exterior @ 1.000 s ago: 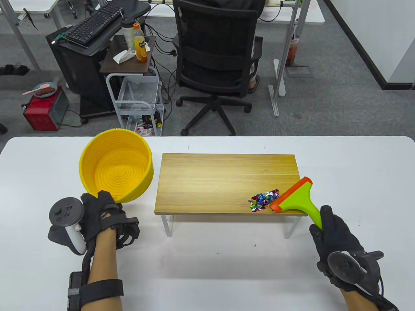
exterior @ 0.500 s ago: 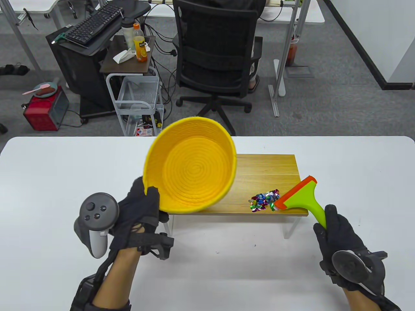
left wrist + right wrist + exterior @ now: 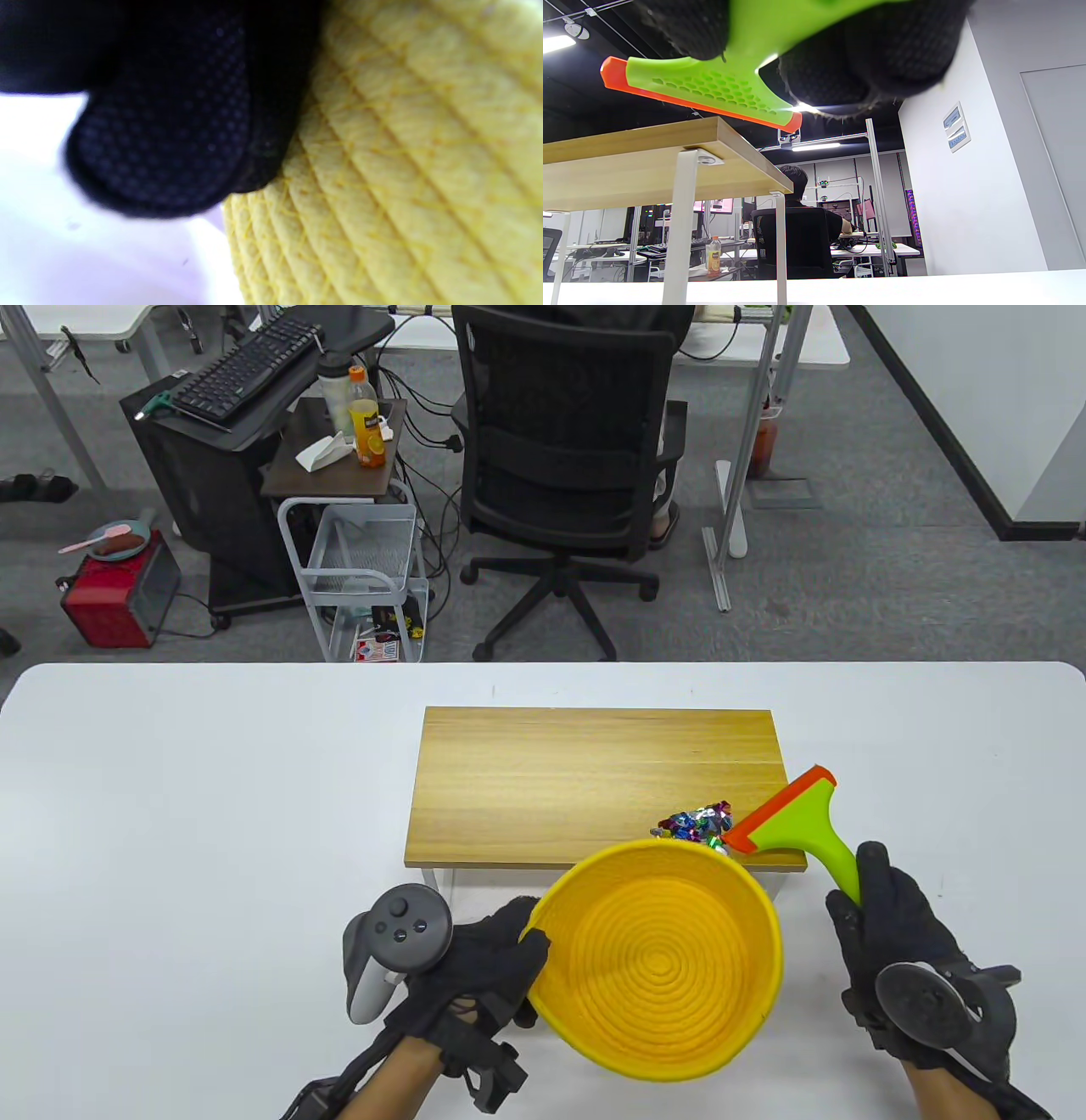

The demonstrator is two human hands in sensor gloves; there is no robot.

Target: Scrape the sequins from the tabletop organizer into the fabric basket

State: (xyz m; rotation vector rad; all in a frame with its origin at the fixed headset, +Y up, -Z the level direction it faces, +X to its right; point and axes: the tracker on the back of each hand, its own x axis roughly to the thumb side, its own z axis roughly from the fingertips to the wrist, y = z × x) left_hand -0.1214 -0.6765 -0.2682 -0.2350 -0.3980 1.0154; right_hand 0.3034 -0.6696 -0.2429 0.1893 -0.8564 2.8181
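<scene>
My left hand (image 3: pixel 488 963) grips the left rim of the yellow woven basket (image 3: pixel 662 959) and holds it in front of the wooden organizer (image 3: pixel 585 780), its far rim under the front right edge. The basket wall fills the left wrist view (image 3: pixel 403 169) beside my gloved fingers (image 3: pixel 178 127). A small pile of shiny sequins (image 3: pixel 696 823) lies at the organizer's front right, partly hidden by the basket rim. My right hand (image 3: pixel 891 933) grips the handle of the green scraper (image 3: pixel 793 823); its orange blade sits just right of the sequins. The right wrist view shows the scraper (image 3: pixel 712 84) above the organizer's edge (image 3: pixel 670 144).
The white table (image 3: pixel 170 814) stretches to the left and right of the organizer. Beyond the table's far edge stand a black office chair (image 3: pixel 568 458) and a small wire cart (image 3: pixel 365 568).
My left hand has carried the basket from the table's left, up over the organizer, then down to its front right edge beneath the sequins. The right hand and scraper have barely moved.
</scene>
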